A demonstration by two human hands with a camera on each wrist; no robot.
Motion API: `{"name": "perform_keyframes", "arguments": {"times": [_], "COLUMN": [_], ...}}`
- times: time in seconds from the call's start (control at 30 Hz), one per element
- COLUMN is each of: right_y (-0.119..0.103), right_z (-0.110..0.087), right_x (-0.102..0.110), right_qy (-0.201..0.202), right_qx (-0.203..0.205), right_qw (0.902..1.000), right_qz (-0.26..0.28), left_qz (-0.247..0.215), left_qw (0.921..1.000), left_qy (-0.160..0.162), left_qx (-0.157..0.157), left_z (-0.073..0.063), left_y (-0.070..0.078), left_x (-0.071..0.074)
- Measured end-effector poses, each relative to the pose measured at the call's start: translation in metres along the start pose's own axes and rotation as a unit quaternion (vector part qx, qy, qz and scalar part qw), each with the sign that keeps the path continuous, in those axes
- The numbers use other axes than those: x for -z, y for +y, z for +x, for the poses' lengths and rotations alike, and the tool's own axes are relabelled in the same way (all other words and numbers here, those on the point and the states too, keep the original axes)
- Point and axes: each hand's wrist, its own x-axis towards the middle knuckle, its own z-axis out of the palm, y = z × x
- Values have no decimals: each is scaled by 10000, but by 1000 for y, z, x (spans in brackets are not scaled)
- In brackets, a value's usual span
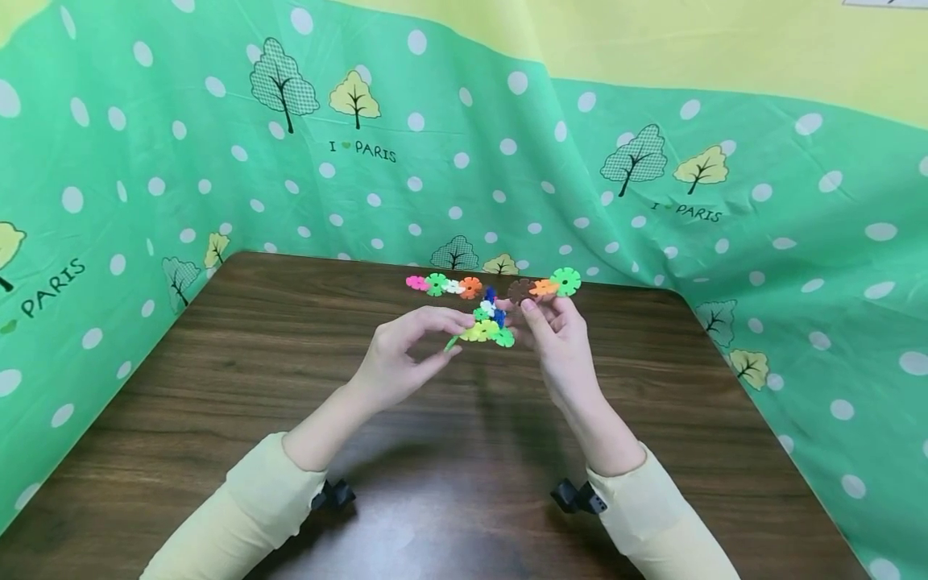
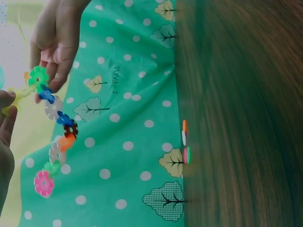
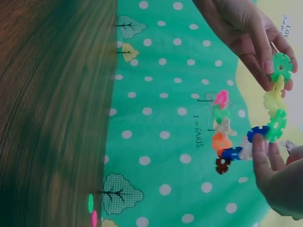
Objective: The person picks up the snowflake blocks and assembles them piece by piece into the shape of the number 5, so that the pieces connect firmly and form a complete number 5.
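Note:
A linked chain of flower-shaped plastic discs (image 1: 482,330) is up in the air between both hands. My left hand (image 1: 395,354) pinches its near end, where a green disc (image 3: 282,67) joins yellow discs (image 3: 273,101). With thumb and fingers, my right hand (image 1: 561,342) holds the chain around a blue disc (image 3: 258,133). From there the chain bends through white, blue and brown discs (image 2: 71,128), then runs out through orange, white and green to a pink disc (image 2: 44,183). Fingers partly hide the joints. A brown disc (image 1: 521,291) shows beside my right thumb in the head view.
A dark wooden table (image 1: 449,499) lies below the hands. In the left wrist view, loose discs (image 2: 185,126) lie flat on it; a green disc (image 3: 90,203) and a pink one appear in the right wrist view. Green dotted cloth (image 1: 435,185) hangs around the table's back and sides.

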Motion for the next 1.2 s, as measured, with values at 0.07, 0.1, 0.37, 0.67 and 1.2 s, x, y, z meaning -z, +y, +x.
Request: {"name": "perform_keyframes", "arguments": {"times": [0.07, 0.1, 0.37, 0.67, 1.2], "right_y": [0, 0, -3, 3, 28], "right_z": [0, 0, 4, 5, 2], "right_x": [0, 0, -3, 17, 12], "right_qy": [51, 74, -150, 328, -191], "right_qx": [210, 358, 908, 283, -1215], "right_qw": [9997, 9993, 9882, 9946, 9920], "right_qz": [77, 43, -1225, -940, 275], "left_qz": [177, 360, 1725, 1654, -2230], "left_qw": [9998, 9992, 9826, 9773, 8656], "left_qy": [101, 171, 311, 507, 2418], "left_qx": [39, 70, 620, 1220, 3775], "left_z": [-1, -2, -6, -10, -2], "left_y": [-1, -2, -11, -16, -13], "left_x": [0, 0, -6, -1, -10]}}
